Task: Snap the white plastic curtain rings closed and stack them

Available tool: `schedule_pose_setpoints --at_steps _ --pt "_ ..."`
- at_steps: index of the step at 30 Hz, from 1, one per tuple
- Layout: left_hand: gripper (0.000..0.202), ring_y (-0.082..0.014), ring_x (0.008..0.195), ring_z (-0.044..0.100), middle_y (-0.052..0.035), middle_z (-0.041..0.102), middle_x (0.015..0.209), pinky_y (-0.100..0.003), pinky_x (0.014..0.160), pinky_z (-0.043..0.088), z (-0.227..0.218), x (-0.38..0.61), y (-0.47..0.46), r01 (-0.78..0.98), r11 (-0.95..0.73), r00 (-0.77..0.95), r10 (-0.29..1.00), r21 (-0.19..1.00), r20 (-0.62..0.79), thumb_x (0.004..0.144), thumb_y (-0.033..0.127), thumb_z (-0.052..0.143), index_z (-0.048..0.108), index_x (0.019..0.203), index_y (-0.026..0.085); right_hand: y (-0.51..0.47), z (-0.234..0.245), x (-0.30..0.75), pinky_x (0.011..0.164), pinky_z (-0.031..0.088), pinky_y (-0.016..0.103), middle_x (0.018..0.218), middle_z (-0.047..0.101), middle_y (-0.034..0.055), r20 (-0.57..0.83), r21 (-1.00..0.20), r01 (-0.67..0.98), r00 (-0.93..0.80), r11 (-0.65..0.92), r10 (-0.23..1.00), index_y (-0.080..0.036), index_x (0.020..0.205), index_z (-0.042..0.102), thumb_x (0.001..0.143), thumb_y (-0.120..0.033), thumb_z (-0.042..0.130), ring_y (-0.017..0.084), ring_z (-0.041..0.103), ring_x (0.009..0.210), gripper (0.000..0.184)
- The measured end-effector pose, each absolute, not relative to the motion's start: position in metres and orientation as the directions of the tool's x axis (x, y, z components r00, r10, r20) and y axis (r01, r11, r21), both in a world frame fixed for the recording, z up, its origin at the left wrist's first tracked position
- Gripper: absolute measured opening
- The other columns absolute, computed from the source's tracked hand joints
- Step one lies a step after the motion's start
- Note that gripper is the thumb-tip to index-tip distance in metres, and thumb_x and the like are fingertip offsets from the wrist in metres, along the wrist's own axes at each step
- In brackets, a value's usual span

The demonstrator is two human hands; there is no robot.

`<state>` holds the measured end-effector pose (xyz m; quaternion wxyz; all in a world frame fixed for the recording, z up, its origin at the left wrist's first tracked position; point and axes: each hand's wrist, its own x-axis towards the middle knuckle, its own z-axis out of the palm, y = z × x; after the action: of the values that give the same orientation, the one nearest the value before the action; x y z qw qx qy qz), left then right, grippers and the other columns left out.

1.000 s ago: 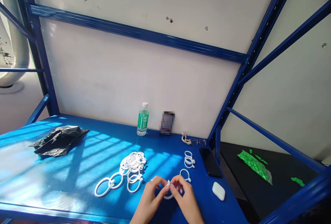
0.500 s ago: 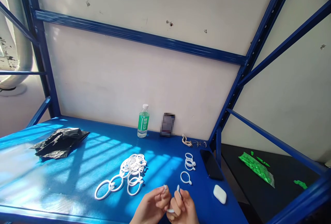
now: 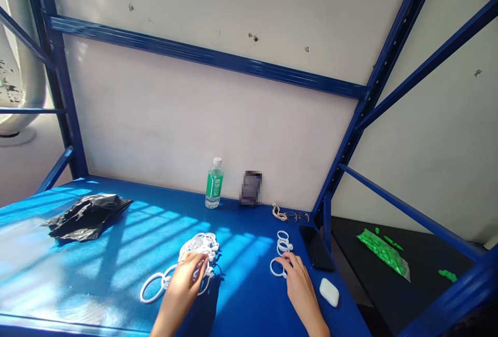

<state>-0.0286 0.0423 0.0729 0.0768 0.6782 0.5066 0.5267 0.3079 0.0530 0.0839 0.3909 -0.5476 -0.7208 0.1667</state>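
Observation:
My left hand (image 3: 185, 275) reaches down onto a pile of white plastic rings (image 3: 198, 242), its thumb and forefinger pinched at the pile's edge on a ring that the fingers partly hide. One large white ring (image 3: 151, 288) sticks out from the pile on the left. Over on the right, my right hand (image 3: 294, 273) has its fingertips closed at the rim of a single white ring (image 3: 275, 269) lying on the blue tabletop. Just behind it is a short row of overlapping white rings (image 3: 284, 240), partly covered by my fingers.
A crumpled black plastic bag (image 3: 89, 216) lies at left. Along the back stand a water bottle (image 3: 213, 185) and a blurred dark object (image 3: 251, 188). A phone (image 3: 316, 247), white case (image 3: 329, 292) and glasses (image 3: 298, 216) are at right. Blue frame posts (image 3: 342, 155) bound the table.
My hands were together at the front centre with small white pieces between the fingers. They have parted: the left moved to the ring pile, the right forward to the separate rings.

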Motion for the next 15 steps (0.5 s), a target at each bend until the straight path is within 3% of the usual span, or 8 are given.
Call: schedule_pose_setpoints --at_steps 3,6,11,15 --pt "0.029 -0.0248 0.071 0.075 -0.0055 0.078 0.076 -0.034 0.063 0.061 0.066 -0.034 0.046 0.697 -0.525 0.043 0.71 0.488 0.703 0.099 0.036 0.05 0.073 0.084 0.027 0.058 0.076 0.314 0.071 0.047 0.045 0.101 0.071 0.0131 0.383 -0.6 0.71 -0.15 0.369 0.911 -0.032 0.097 0.079 0.086 -0.017 0.051 0.034 0.064 0.088 0.034" --pt "0.026 -0.0238 0.07 0.075 -0.0056 0.076 0.075 -0.033 0.062 0.061 0.061 -0.034 0.047 0.741 -0.546 0.124 0.683 0.39 0.72 0.099 0.032 0.05 0.072 0.087 0.025 0.057 0.077 0.309 0.072 0.045 0.042 0.09 0.069 0.0098 0.377 -0.593 0.711 -0.171 0.379 0.91 -0.03 0.084 0.074 0.09 -0.019 0.053 0.031 0.062 0.084 0.024" --pt "0.018 -0.0212 0.077 0.077 -0.0053 0.078 0.086 -0.03 0.067 0.063 0.047 -0.035 0.046 0.742 -0.631 0.219 0.547 0.225 0.808 0.1 0.023 0.05 0.068 0.105 0.025 0.049 0.091 0.295 0.073 0.046 0.039 0.089 0.064 0.0064 0.317 -0.666 0.657 -0.177 0.352 0.932 -0.027 0.073 0.062 0.09 -0.022 0.061 0.029 0.062 0.084 0.017" --pt "0.022 -0.02 0.079 0.079 -0.0048 0.08 0.091 -0.027 0.068 0.064 0.038 -0.033 0.048 0.743 -0.643 0.256 0.529 0.186 0.809 0.097 0.014 0.052 0.067 0.109 0.025 0.042 0.101 0.284 0.08 0.047 0.038 0.09 0.064 0.0051 0.309 -0.721 0.586 -0.207 0.37 0.928 -0.027 0.076 0.058 0.095 -0.027 0.057 0.028 0.062 0.089 0.019"
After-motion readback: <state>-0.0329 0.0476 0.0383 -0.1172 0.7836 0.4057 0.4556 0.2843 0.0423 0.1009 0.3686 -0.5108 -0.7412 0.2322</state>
